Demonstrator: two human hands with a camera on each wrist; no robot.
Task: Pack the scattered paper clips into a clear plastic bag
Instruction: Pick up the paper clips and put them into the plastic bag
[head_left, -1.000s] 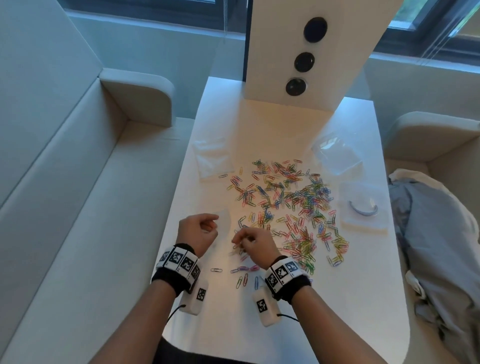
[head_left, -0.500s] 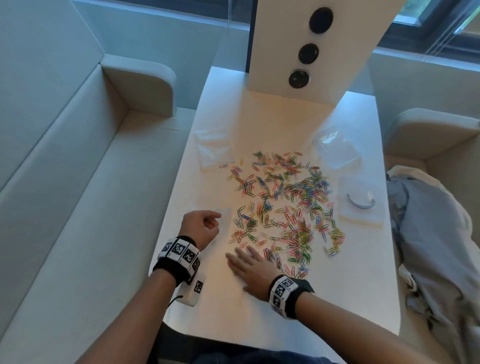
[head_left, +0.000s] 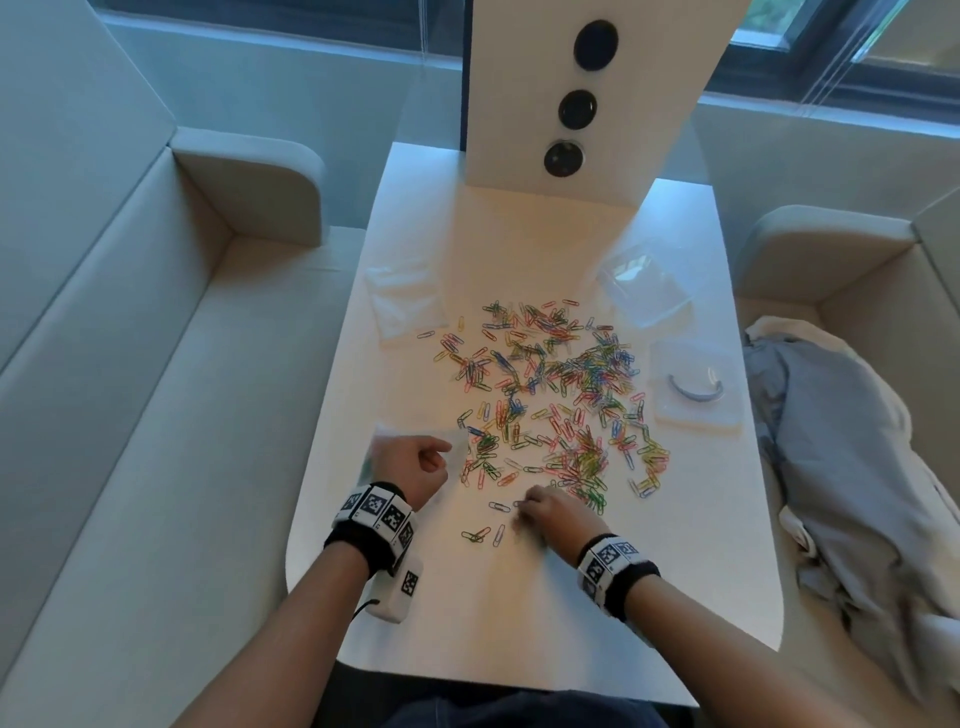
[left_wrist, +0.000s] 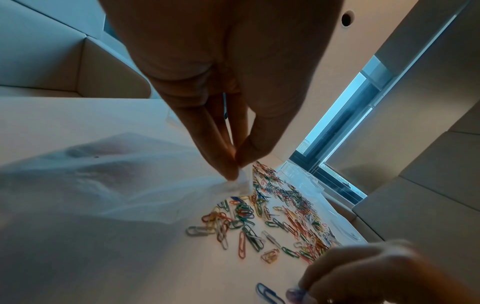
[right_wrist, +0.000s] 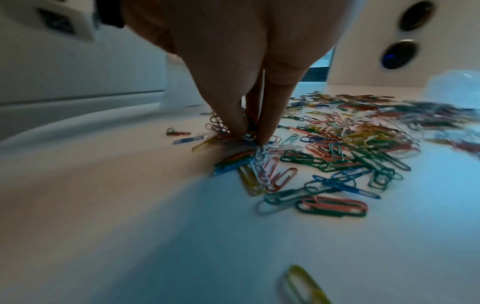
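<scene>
Left hand pinched edge of clear plastic bag at table's 8 o'clock; bag nearly invisible from head view. Right hand at 6 o'clock of paper clips, fingertips closed on a few clips; count blurred. Clips spread mid-table.

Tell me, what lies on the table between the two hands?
Between left hand and right hand: bare table and a few paper clips, per the head view.

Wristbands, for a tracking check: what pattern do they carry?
Black-and-white square marker codes on the wristbands, clearest in the head view.
</scene>
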